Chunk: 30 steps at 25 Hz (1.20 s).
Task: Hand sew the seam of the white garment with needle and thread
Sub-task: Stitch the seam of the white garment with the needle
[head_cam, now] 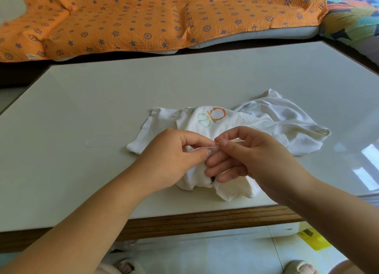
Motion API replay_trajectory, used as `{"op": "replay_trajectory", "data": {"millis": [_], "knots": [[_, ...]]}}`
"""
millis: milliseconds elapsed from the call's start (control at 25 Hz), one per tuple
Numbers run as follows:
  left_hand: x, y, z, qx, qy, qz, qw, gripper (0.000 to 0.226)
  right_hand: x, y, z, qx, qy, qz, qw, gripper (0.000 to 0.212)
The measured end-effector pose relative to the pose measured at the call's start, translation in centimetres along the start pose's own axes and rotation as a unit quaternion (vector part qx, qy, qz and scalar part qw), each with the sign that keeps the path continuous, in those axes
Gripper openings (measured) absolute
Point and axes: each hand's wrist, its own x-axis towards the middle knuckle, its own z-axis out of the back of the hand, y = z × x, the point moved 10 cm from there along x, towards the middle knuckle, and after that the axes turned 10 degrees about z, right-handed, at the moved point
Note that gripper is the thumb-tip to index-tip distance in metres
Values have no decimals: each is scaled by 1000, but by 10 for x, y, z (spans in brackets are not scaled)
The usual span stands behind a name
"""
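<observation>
– Both hands gripping?
– Yes: your left hand (174,157) pinches a fold of the white garment (266,120), crumpled on the table (102,99) near you; your right hand (246,154) pinches the same fold.

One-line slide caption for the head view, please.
On the table, the left hand pinches a fold of the white garment; the right hand works at the fold.

You've got a pale, glossy table (102,89) in front of you, wooden edge (205,218) nearest, bright light glaring off its right side. Beyond it, an orange star-print blanket (143,17) lies over a grey cushion (266,34), with a colourful quilt (352,13) far right. Below you, pale floor (205,253).
</observation>
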Motion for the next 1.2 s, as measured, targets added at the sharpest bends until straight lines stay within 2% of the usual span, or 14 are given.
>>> {"op": "replay_trajectory", "data": {"millis": [240,360,440,560,760,920,1200], "knots": [[6,22,1,-78,21,59,995,14,13,14,47,-67,-110,27,991,9],[6,23,-1,-92,36,71,993,14,24,14,53,92,-113,12,989,6],[7,24,-3,-103,44,76,991,14,30,15,55,202,-118,11,972,8],[6,25,-4,-111,52,79,989,13,39,18,69,258,-154,48,953,8],[5,25,-3,-126,58,82,987,12,42,25,103,103,-235,108,961,9],[5,26,-3,-128,60,85,986,14,43,28,120,-13,-275,131,952,7],[5,26,-2,-135,63,89,985,14,41,36,137,-75,-315,156,933,5]]}}
